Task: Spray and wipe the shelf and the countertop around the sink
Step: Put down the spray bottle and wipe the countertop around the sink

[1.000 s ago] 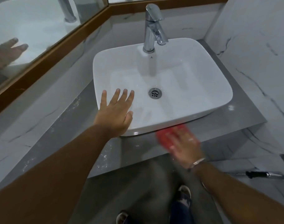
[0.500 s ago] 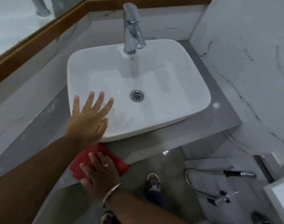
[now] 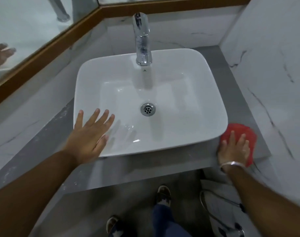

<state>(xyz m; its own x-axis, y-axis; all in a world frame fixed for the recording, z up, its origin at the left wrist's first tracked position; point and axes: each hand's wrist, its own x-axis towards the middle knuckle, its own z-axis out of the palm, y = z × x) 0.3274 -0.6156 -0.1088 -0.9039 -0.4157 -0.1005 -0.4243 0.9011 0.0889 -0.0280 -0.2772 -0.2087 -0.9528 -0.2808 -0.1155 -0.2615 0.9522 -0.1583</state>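
A white rectangular sink (image 3: 180, 79) sits on a grey countertop (image 3: 145, 170). My left hand (image 3: 90, 137) rests flat, fingers spread, on the sink's front-left rim and holds nothing. My right hand (image 3: 233, 149) presses a red cloth (image 3: 239, 132) flat onto the countertop at the sink's front-right corner, close to the marble side wall. No spray bottle is in view.
A chrome tap (image 3: 142, 38) stands at the sink's back. A wood-framed mirror (image 3: 26, 31) runs along the left and rear. A marble wall (image 3: 274, 65) closes the right side. Below are my feet (image 3: 163, 194) and a hand-shower hose (image 3: 221, 202) on the floor.
My right hand has swept the red cloth along the front of the countertop, from the front-left of the sink to its front-right corner. My left hand stays on the sink rim.
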